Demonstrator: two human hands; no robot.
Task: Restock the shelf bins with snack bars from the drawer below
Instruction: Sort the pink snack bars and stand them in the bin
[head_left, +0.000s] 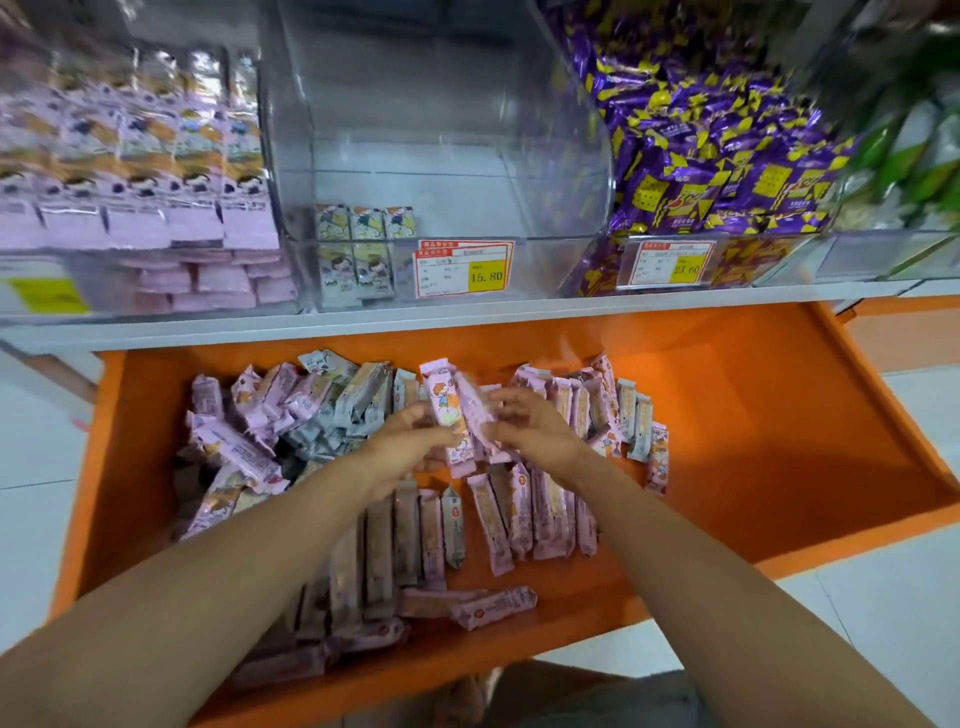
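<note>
An open orange drawer (753, 426) below the shelf holds several pink and grey snack bars (374, 551), some in rows, some heaped at the left. Over the drawer's middle, my left hand (410, 441) and my right hand (535, 421) both hold a small upright bunch of pink snack bars (457, 415) between them. Above, the middle clear shelf bin (441, 130) is nearly bare, with a few grey bars (358, 249) at its front left corner.
The left bin (135, 171) is packed with pink bars. The right bin (717, 145) is heaped with purple-and-yellow packets. Price tags (465, 267) hang on the bin fronts. A white shelf edge (467, 317) runs above the drawer. White floor tiles lie on both sides.
</note>
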